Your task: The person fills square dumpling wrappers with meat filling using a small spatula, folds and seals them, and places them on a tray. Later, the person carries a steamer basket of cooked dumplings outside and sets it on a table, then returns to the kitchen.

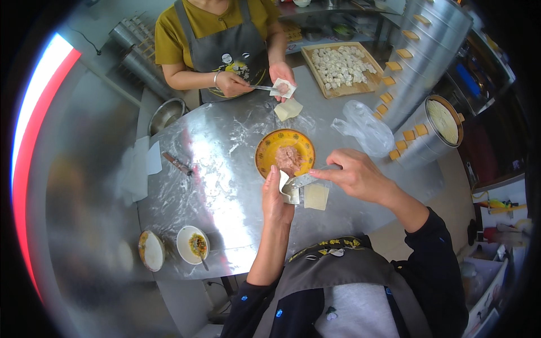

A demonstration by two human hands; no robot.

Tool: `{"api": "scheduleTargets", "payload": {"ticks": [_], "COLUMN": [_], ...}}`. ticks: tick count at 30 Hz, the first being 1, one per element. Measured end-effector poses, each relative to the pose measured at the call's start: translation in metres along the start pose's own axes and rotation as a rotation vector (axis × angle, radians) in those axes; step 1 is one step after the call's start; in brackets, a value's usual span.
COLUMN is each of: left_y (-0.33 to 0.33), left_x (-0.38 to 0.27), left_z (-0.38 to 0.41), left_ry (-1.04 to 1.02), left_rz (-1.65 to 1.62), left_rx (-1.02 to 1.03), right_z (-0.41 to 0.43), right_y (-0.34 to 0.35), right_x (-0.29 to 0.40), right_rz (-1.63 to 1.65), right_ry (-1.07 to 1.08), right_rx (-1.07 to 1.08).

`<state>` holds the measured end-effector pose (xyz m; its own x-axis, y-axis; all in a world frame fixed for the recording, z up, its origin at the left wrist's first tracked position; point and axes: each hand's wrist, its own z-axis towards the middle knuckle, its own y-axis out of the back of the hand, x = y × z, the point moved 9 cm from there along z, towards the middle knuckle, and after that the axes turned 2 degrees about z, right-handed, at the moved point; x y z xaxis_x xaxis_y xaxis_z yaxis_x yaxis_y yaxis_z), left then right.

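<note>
My left hand (275, 198) holds a square dough wrapper (291, 195) at the near rim of a yellow patterned plate (263, 148). Pinkish minced filling (289, 159) lies on that plate. My right hand (357, 174) grips a flat metal spatula or knife (301, 181), its blade against the wrapper in my left hand. Just right of the wrapper, a small stack of square wrappers (316, 197) lies on the steel table (177, 224). Across from me, a co-worker holds a wrapper with filling (283, 88) and a flat metal tool (263, 88) touching it.
A wooden tray (338, 92) of filled dumplings stands at the back right. Near it are a plastic bag (367, 129) and tall stacked steamers (427, 55). More wrappers (288, 110) lie before the co-worker. Two bowls (182, 249) (153, 251) stand near left, a brown-handled tool (176, 163) behind them.
</note>
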<state>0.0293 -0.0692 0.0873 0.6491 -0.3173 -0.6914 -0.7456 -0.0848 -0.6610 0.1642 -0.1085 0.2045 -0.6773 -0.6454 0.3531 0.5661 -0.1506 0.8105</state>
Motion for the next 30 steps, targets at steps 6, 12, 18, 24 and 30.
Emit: {"api": "scheduleTargets", "payload": {"ticks": [6,12,18,24,30], "left_y": [0.035,0.036,0.043,0.039,0.035], "left_x": [0.027,0.019,0.022,0.020,0.035], "left_z": [0.009,0.014,0.018,0.019,0.020], "left_ry": [0.222,0.182,0.122,0.088,0.103], "left_rz": [-0.297,-0.486,-0.444,-0.421,-0.353], "left_rx": [-0.125,-0.124,-0.164,-0.130,-0.195], "right_z": [-0.034,-0.062,-0.059,-0.060,-0.058], "right_y": [0.013,-0.028,-0.044,-0.045,-0.063], "right_x": [-0.040,-0.029,-0.009,-0.005,0.003], "right_rz": [0.215,0.380,0.330,0.354,0.426], "right_ry": [-0.290,-0.379,-0.336,-0.381,-0.472], "right_rx": [0.032,-0.049,-0.072,-0.114,-0.101]}}
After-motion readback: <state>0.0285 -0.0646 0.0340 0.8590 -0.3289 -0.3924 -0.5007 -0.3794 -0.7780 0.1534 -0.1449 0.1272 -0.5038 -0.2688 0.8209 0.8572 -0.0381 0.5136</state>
